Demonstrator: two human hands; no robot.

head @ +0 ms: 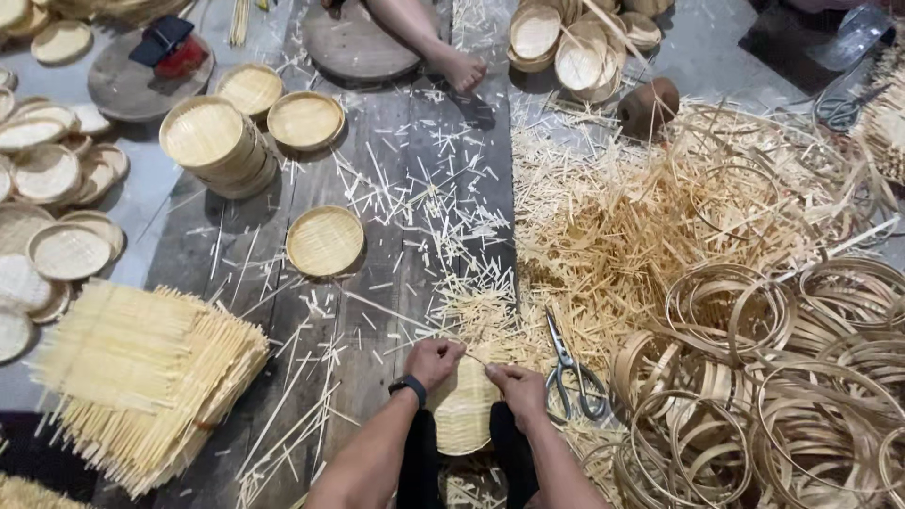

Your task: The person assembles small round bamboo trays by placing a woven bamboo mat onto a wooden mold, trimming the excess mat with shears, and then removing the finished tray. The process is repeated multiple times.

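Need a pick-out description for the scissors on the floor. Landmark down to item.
Start at the heap of bamboo rings filling the lower right of the plank floor. At its left edge, just right of the right hand working on the round woven tray, lie the scissors, blades pointing away from the person. They are the only grey metal tool among pale bamboo offcuts.

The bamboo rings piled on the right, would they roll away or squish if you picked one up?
A bamboo ring is a thin strip bent into a hoop, so it probably feels very light and springy, flexing if squeezed. Round as it is, it could roll if stood on edge. In the tangled pile of hoops, lifting one may drag its neighbours along.
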